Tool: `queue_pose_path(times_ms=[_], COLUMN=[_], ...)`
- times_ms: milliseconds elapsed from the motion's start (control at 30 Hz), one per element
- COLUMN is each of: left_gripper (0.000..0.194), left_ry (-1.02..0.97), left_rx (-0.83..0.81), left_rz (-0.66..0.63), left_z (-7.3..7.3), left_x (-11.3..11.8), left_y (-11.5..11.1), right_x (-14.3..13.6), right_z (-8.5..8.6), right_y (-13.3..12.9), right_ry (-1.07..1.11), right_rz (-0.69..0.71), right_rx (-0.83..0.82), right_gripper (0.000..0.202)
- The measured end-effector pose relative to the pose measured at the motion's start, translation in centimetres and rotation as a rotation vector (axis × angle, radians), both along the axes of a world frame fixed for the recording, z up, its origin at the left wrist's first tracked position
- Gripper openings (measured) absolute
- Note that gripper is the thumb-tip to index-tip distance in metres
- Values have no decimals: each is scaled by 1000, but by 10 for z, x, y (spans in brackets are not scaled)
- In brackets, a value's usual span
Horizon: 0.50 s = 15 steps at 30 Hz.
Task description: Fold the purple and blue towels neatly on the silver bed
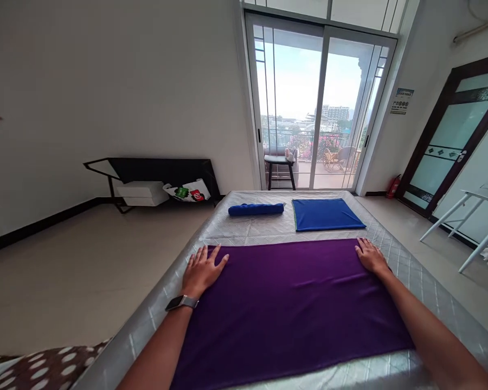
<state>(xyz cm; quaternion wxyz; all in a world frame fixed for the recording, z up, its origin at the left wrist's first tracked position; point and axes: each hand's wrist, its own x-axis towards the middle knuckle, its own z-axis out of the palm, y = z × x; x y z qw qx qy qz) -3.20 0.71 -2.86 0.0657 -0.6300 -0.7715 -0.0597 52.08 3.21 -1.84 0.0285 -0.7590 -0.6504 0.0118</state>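
Observation:
A purple cloth lies spread on a silver-grey mattress, with a few wrinkles toward its right side. My left hand rests flat at the cloth's far left corner, fingers apart, holding nothing. At the far right corner, my right hand lies palm down with its fingers stretched out. Beyond the purple cloth, a rolled blue cloth sits on the left and a flat, folded blue cloth on the right.
Past the mattress, a stool stands by the sliding glass doors. Against the left wall is a black rack with white boxes and a printed bag. A white table stands right. Brown dotted fabric lies lower left.

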Motion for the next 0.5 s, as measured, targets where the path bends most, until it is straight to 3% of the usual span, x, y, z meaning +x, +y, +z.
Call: queue_pose_path(times_ms=[100,233,367,500], left_gripper=[65,65,61,61], left_ry=[1,-143,-77,-39], left_rx=[-21,-190,-237,-170], left_rz=[-58,-292,-460,-378], left_z=[16,29,13,-5], left_x=[4,26,44,45], left_y=[-2,-9,-33,-59], right_x=[-3,-3,-5,-4], right_z=[2,3,2,1], right_y=[-2,-4,-4,-4], right_ry=[23,43,48,19], right_rz=[-11,-4,-11,-5], right_rx=[-3,10,10,17], right_gripper=[61,62,62,61])
